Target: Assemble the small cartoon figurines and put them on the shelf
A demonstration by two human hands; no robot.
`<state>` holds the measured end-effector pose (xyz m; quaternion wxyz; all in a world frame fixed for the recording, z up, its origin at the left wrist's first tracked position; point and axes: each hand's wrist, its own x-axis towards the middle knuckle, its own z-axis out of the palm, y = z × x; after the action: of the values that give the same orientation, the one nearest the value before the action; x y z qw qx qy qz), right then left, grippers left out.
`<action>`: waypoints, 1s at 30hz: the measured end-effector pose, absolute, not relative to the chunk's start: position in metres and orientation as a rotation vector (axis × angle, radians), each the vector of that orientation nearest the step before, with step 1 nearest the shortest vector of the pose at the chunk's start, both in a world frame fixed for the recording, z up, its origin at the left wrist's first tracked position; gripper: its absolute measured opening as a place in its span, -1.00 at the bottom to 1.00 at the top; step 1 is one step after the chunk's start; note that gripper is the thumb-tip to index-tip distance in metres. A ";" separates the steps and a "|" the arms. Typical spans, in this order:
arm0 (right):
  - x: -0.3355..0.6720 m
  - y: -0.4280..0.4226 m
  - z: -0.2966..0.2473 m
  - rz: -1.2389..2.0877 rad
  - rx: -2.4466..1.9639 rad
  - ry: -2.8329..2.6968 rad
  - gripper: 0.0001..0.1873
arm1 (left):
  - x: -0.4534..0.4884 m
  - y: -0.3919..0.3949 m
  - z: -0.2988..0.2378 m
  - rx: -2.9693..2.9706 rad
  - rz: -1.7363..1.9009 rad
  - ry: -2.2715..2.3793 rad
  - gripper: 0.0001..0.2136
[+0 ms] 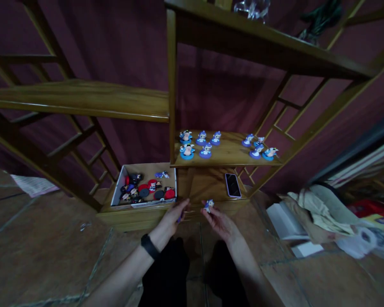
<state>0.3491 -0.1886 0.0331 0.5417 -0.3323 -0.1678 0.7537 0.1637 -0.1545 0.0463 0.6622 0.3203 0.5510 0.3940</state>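
Observation:
My right hand [220, 222] pinches a small purple-and-white figurine [208, 205] between thumb and fingers, in front of the lower shelf. Beside it, my left hand [175, 214], with a black band on the wrist, is closed around a small purple piece [179, 218]; most of that piece is hidden by the fingers. Similar purple-and-white figurines [205, 150] stand on round purple bases on the raised shelf [225, 160]. Among them are pink-and-blue figurines [187, 151] on blue bases. To the left, an open cardboard box [121, 183] contains dark figurines, red and black discs, and another purple-and-white figurine [161, 175].
A phone [233, 186] lies on the lower wooden board [198, 183], right of the box. Wooden posts [172, 85] and upper shelves [83, 102] frame the space. Bags [356, 243] and a white box [286, 221] sit on the tiled floor at the right.

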 end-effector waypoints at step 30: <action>0.403 -0.150 0.026 1.010 -1.255 -0.692 -0.65 | 0.279 -0.125 0.028 0.485 0.965 0.816 -0.75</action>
<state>0.4027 -0.1503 0.0257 0.6396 -0.5502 -0.3034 0.4429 0.2786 -0.1247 0.0275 0.7797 0.2244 0.3774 0.4464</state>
